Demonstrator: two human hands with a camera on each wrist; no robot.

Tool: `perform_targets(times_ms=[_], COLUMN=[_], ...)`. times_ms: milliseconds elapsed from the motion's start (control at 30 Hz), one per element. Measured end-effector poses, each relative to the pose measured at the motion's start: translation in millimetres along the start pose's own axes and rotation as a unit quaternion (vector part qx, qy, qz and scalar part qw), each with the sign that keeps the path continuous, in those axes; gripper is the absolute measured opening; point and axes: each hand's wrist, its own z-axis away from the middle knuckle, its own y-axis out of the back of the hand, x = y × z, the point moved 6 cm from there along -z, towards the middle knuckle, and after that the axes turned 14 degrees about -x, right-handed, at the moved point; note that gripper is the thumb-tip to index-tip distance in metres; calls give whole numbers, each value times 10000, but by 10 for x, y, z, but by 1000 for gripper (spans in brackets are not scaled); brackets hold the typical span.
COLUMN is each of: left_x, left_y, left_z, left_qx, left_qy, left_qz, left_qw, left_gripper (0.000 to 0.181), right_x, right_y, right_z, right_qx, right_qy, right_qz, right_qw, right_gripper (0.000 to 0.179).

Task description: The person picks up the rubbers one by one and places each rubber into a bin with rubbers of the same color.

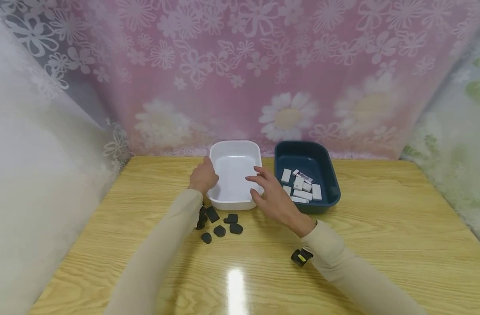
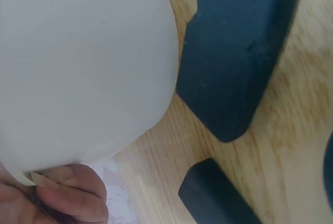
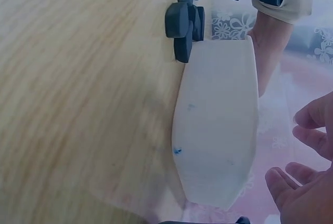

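A white plastic basin point(image 1: 233, 204) stands on the table with nothing inside it. My left hand point(image 1: 203, 177) grips its left rim; in the left wrist view, curled fingers point(image 2: 78, 198) pinch the edge of the basin point(image 2: 88, 68). Over the right rim is my right hand point(image 1: 277, 199), fingers spread and holding nothing. The right wrist view shows this hand point(image 3: 309, 182) apart from the basin's wall point(image 3: 218, 120). Several small black pieces point(image 1: 219, 231), some rounded and some blocky, lie before the basin; their kind cannot be told.
To the right stands a dark blue basin point(image 1: 334, 192) with several small white boxes point(image 1: 303, 195) in it. The wooden table point(image 1: 381, 245) carries everything and meets a pink flowered curtain point(image 1: 224, 87) at the back. Pale cloth point(image 1: 39, 153) hangs at the left side.
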Motion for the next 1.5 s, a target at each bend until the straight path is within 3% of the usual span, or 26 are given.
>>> perform_targets(times_ms=[200, 567, 733, 1033, 1167, 1300, 1500], left_x=[-37, -36, -44, -5, 2, 4, 0], left_y=[-31, 38, 9, -3, 12, 23, -4], left_z=[-22, -52, -91, -27, -1, 3, -1], left_qx=[-13, 36, 77, 32, 35, 20, 41], left_qy=[-7, -12, -12, 36, 45, 42, 75], left_qz=[-84, -111, -122, -91, -79, -89, -84], left_qw=[10000, 9999, 9999, 9999, 10000, 9999, 9999], left_gripper=[63, 59, 58, 61, 61, 62, 60], right_x=[28, 1, -25, -201, -250, -223, -189], right_y=[-77, -130, -137, -175, -275, -445, -629], right_z=[40, 83, 127, 233, 252, 264, 299], right_qx=[-50, 17, 204, 524, 130, -675, -1576], right_qy=[63, 62, 373, 1050, 1041, 715, 307], right_qz=[-137, -123, 4, 378, 463, 488, 785], right_qw=[9999, 9999, 9991, 9924, 9934, 9940, 9839], right_gripper=[31, 30, 26, 24, 21, 19, 27])
